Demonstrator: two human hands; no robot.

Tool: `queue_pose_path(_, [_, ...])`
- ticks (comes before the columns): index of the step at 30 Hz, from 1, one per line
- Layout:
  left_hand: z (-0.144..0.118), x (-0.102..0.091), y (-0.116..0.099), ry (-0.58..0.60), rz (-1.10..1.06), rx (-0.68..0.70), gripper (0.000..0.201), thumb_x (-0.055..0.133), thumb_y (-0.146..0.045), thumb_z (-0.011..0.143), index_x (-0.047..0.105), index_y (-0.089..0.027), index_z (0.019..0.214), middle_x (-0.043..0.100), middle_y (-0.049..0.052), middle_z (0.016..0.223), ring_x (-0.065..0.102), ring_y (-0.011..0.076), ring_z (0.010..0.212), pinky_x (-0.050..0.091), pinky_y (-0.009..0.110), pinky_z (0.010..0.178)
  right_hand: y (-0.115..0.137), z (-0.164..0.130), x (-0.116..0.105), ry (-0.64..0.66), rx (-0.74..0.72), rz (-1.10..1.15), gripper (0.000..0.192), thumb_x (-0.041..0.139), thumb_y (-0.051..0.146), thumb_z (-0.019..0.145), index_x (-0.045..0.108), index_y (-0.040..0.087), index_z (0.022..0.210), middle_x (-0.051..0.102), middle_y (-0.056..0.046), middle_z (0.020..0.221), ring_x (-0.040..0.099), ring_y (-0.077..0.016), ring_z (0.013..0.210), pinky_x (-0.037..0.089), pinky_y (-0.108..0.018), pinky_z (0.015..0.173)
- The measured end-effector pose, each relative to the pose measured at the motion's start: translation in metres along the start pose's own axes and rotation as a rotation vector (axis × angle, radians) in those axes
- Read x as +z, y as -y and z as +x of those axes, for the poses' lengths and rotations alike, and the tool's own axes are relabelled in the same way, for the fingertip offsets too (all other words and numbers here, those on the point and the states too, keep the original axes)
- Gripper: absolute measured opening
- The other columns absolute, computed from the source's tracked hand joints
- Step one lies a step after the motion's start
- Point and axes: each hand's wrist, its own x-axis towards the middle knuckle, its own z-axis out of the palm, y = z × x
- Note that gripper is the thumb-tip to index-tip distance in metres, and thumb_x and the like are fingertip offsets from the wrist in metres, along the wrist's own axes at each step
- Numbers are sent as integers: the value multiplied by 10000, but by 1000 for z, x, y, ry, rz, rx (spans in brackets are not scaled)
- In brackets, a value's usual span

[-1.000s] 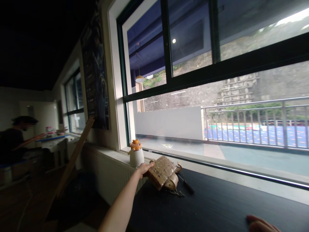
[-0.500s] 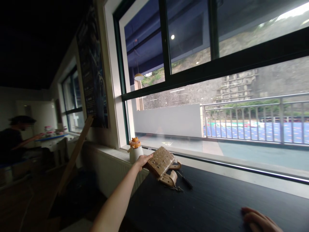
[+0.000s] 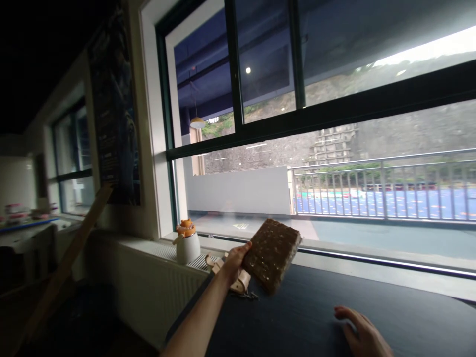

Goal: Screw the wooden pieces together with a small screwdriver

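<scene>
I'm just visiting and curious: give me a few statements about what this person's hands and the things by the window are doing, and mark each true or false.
1. The left hand holds the brown studded board off the dark table. True.
2. The right hand holds a cup. False: it rests open on the table, holding nothing.
3. The white container with an orange top stands on the sill by the window. True.
4. The board lies flat on the table. False: it is lifted and tilted.
5. Light wooden pieces lie under the left hand. True.
</scene>
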Motion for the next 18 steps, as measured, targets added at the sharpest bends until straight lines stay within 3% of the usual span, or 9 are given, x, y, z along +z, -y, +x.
queue_pose_path(4, [-20,70,39,79,-90,-22,561,686,-656,670,700,-102,762,711,117,771,651,239,701,509,323,644,20,-7,-3,9,76,139,364,651,559,695,732,275,908,751,-51,970,674,-311,950,513,-394,862])
queue_pose_path(7, [-34,101,68,4,-111,14,529,703,-628,676,698,-120,825,706,71,767,639,212,719,493,287,656,30,-11,5,32,157,311,571,431,680,830,674,209,1044,751,-79,921,711,-274,768,563,-392,720])
queue_pose_path(9, [-41,112,82,-41,-121,28,548,682,-635,693,689,-126,896,708,60,803,636,207,760,488,275,680,36,-14,12,36,217,400,622,381,693,854,641,191,1114,754,-77,885,715,-278,742,571,-407,677])
queue_pose_path(12, [-51,116,91,-41,-111,31,562,654,-636,723,682,-119,941,716,76,850,645,226,813,496,287,711,44,-19,18,48,267,498,616,588,667,754,619,200,1154,750,-70,981,705,-311,871,578,-411,705])
queue_pose_path(14, [-56,114,89,1,-102,28,551,669,-609,729,685,-121,984,722,97,934,652,251,890,506,305,762,48,-21,15,50,292,525,604,680,624,699,642,196,1124,749,-70,1002,691,-324,925,574,-410,744])
queue_pose_path(18, [-64,112,83,125,-172,-22,657,684,-587,731,620,-131,1200,704,126,1075,647,291,1015,499,370,897,52,-18,1,45,342,537,545,649,623,739,704,164,1028,762,-72,924,698,-313,875,573,-386,733])
